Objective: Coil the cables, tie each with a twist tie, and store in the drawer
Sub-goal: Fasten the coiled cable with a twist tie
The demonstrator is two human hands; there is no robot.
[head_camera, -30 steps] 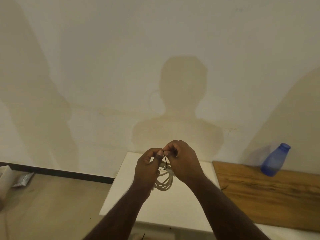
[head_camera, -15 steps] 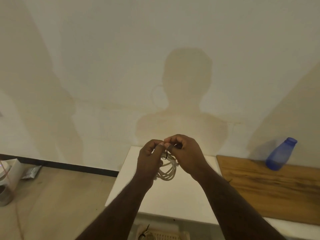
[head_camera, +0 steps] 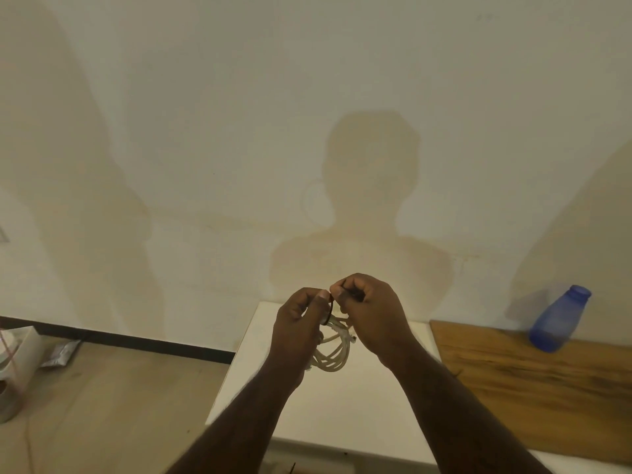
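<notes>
A coiled white cable [head_camera: 333,354] hangs in the air above the white table top [head_camera: 359,405]. My left hand [head_camera: 297,330] grips the top of the coil, its loops dangling below. My right hand [head_camera: 372,313] pinches a thin dark twist tie [head_camera: 331,307] that runs round the coil's top between the two hands. The tie's ends are mostly hidden by my fingers. No drawer can be made out.
A wooden board [head_camera: 533,378] lies on the right, with a blue plastic bottle [head_camera: 557,319] on its far end against the wall. Floor lies to the left, with a white object [head_camera: 13,357] and a silver packet [head_camera: 61,352] near the skirting.
Both hands stayed together at the coil's top, fingers shifting slightly on the tie. The view shifted a little; the coil hangs the same way.
</notes>
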